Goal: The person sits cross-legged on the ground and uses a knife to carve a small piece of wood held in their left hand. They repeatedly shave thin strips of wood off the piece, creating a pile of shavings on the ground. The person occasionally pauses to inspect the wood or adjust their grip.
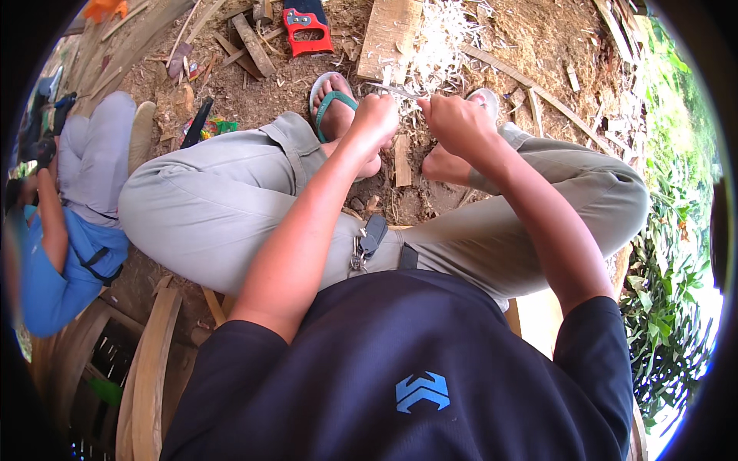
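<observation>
- Blade, thin and greyish (400, 91), lies crosswise between the two hands, over the ground at the near end of a wooden board (390, 34).
- The right hand (459, 123) is clenched at the blade's right end, knuckles up, with the thumb side toward the metal.
- The left hand (375, 119) is curled closed just below the blade's other end, seemingly on a pale wood strip (387, 75) whose tip shows past the metal; the grip itself is too small and hidden to be sure.
- Curled shavings (446, 42) are heaped beside the board, on its right.
- A small wood block (402, 160) lies on the dirt between the person's feet, below the hands.
- On the left foot is a sandal with a green strap (329, 100), near the left hand.
- Beyond that foot lies a saw (298, 19) with a red handle, beside loose wood offcuts (252, 44).
- A long wooden strip (538, 91) slants across the ground on the right.
- At the far left sits another person in a blue shirt (65, 269); leafy plants (665, 300) fill the right edge.
</observation>
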Demonstrator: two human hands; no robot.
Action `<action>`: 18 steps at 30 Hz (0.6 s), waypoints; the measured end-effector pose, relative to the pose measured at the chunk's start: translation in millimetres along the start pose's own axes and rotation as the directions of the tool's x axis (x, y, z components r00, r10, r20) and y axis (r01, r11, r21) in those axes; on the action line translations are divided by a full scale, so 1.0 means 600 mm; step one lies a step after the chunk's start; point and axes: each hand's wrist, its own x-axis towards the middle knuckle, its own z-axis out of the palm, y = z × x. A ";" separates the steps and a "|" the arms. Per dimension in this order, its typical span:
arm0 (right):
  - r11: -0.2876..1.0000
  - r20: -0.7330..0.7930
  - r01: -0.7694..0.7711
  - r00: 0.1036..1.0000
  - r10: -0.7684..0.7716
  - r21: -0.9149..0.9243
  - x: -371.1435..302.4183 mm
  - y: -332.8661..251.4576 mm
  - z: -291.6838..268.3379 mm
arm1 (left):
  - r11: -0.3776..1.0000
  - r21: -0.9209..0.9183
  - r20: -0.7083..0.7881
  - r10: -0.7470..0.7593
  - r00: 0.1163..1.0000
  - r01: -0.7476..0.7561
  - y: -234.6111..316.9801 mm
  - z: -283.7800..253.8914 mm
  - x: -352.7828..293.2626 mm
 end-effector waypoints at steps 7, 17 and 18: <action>0.993 0.085 -0.116 0.989 0.119 -0.040 0.029 0.005 0.042 | 0.990 0.094 -0.031 -0.102 0.994 0.104 0.058 0.015 -0.052; 0.987 0.074 -0.122 0.991 0.115 0.104 0.041 0.022 0.045 | 0.998 -0.028 0.128 -0.060 0.990 0.064 -0.027 -0.006 0.034; 0.986 0.083 -0.122 0.990 0.113 0.112 0.029 0.010 0.029 | 0.998 -0.018 0.128 -0.054 0.990 0.057 -0.033 -0.010 0.040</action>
